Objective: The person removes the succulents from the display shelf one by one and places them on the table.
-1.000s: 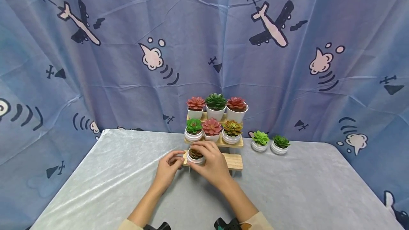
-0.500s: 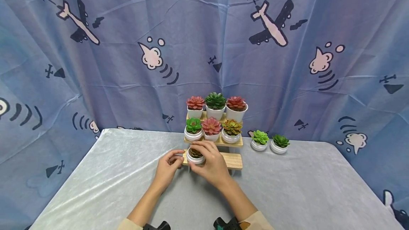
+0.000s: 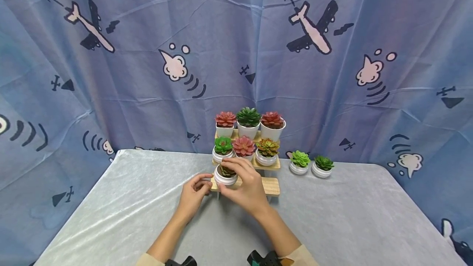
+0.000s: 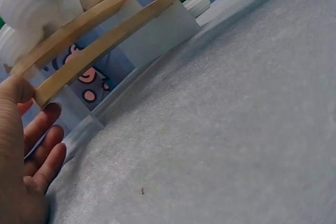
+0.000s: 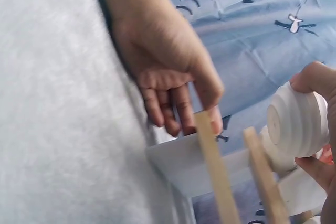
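My right hand grips a small potted succulent by its white ribbed pot, fingers over the far side and thumb at the front. Brownish-green leaves show between the fingers. In the right wrist view the pot is tilted and held above the lowest plank. At the left end of that plank, my left hand pinches the wood between thumb and fingers, seen close in the left wrist view, where the plank runs up to the right. The plank belongs to a three-tier wooden stand with clear sides.
The middle tier bears a green succulent, a pink one and a yellow-red one. On the top tier are two red succulents and a dark green one. Two small green succulents stand on the grey cloth right of the stand.
The right hand has raised the potted succulent slightly off the lowest plank. My left hand stays at the plank's end.
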A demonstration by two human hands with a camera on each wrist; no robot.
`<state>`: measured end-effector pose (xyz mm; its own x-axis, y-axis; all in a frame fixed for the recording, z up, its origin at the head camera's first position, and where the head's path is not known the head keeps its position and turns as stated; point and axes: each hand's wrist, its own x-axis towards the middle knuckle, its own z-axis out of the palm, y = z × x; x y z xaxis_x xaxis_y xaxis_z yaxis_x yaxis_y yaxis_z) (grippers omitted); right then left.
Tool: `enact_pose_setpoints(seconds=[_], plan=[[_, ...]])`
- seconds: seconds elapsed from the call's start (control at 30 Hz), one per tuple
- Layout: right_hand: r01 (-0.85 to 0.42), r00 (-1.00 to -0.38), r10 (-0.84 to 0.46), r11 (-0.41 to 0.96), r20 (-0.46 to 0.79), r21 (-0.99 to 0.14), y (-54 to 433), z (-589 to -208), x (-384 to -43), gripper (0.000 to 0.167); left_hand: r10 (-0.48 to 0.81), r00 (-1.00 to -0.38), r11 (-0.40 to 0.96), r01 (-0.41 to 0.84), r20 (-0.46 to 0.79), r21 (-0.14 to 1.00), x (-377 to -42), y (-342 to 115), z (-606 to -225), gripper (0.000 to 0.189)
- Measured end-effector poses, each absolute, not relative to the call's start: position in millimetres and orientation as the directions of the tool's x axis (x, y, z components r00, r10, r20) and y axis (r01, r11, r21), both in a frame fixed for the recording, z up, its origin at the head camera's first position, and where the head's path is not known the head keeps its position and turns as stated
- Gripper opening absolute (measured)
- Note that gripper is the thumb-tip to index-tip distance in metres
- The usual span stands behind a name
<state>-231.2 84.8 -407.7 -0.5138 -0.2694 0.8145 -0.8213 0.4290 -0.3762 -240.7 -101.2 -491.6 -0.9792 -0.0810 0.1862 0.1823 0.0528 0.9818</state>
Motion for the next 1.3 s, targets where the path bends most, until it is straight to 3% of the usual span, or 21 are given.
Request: enact_pose_setpoints(seconds=[0.37, 0.7, 1.3], plan=[[-0.834, -0.502, -0.198, 0.369, 0.842, -0.411, 100.6, -379.2, -229.4, 0.051, -0.08, -0.98, 0.045, 0.18, 0.183, 0.983, -240.6, -102.0, -492.1, 0.022], [-0.789, -0.561, -0.097, 0.364, 0.822, -0.496, 154.3, -351.9, -236.8, 0.056, -0.073, -0.98, 0.068, 0.181, 0.186, 0.981, -238.2, -106.5, -490.0, 0.022], [-0.616, -0.495, 0.172, 0.622, 0.852, -0.483, 271.8, -329.0, -254.7, 0.062, -0.045, -0.974, 0.081, 0.22, 0.224, 0.972, -239.1, -101.5, -493.3, 0.022]])
